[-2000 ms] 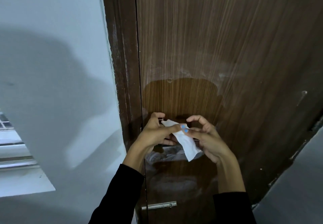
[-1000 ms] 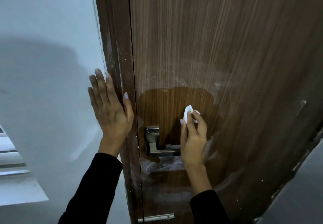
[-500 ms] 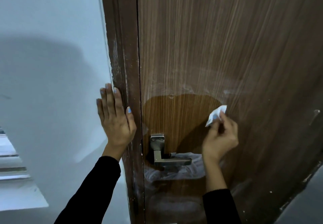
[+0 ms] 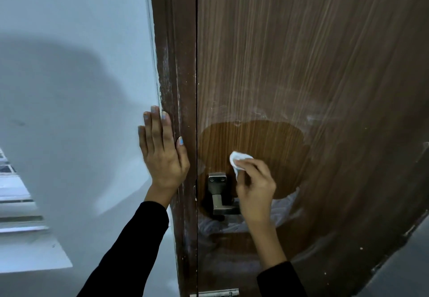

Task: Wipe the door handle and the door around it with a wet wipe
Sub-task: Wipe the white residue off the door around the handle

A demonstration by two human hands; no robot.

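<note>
A brown wood-grain door (image 4: 290, 64) fills the right of the view, dusty and streaked except for a darker clean patch above the handle. The metal door handle (image 4: 217, 192) sits near the door's left edge; my right hand hides its lever end. My right hand (image 4: 254, 187) presses a bunched white wet wipe (image 4: 239, 161) against the clean patch, just up and right of the handle plate. My left hand (image 4: 162, 155) lies flat, fingers together, on the wall and door frame (image 4: 174, 88).
A pale wall (image 4: 69, 88) takes up the left side. White louvre slats (image 4: 16, 204) show at the far left edge. Loose clear plastic film (image 4: 283, 211) clings to the door below the handle. A metal plate (image 4: 216, 293) sits at the door's bottom.
My right hand has carried the wipe from the right edge of the clean patch leftward and down, to just above the handle. My left hand stays flat on the frame.
</note>
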